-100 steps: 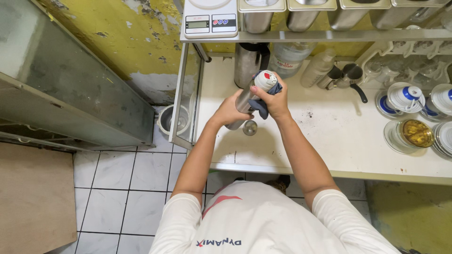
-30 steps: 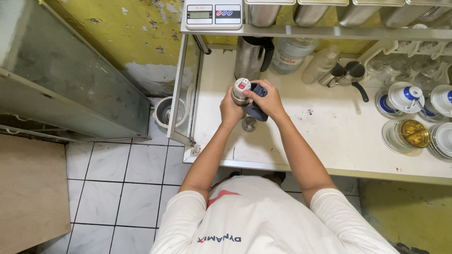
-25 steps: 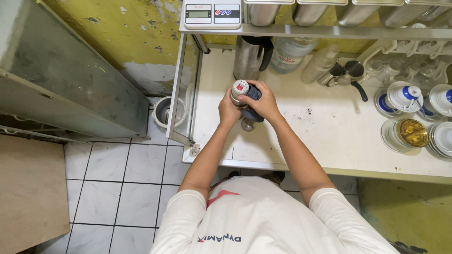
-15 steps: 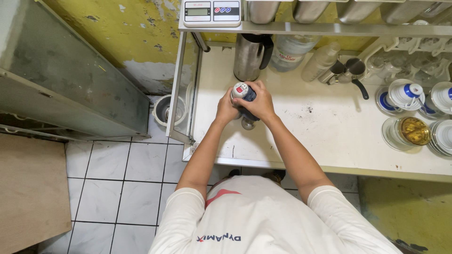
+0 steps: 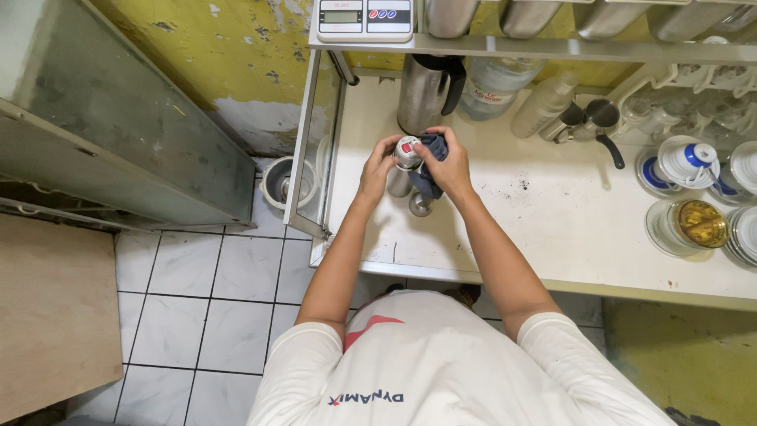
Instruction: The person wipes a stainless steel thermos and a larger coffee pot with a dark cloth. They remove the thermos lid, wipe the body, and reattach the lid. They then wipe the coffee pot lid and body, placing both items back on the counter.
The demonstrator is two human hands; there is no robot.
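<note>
Since a few seconds ago the steel canister (image 5: 402,170) has gone from a slant, with its capped end raised toward the shelf, to standing nearly upright on the white counter (image 5: 552,229), and both hands have come down with it. Its long axis now runs almost straight up toward the camera, so the white cap with the red mark (image 5: 408,147) faces upward and the silver body shows only as a short foreshortened length below it. The left hand (image 5: 375,170) is wrapped round the canister's body, fingers curled closed against the metal. The right hand (image 5: 449,167) is closed on a dark blue cloth (image 5: 430,162) and presses it against the canister's right side, just under the cap. The canister stands just in front of the tall steel jug (image 5: 422,93), near but apart from it. A small round metal piece (image 5: 420,207) lies on the counter just on the near side of the canister, below the right hand.
</note>
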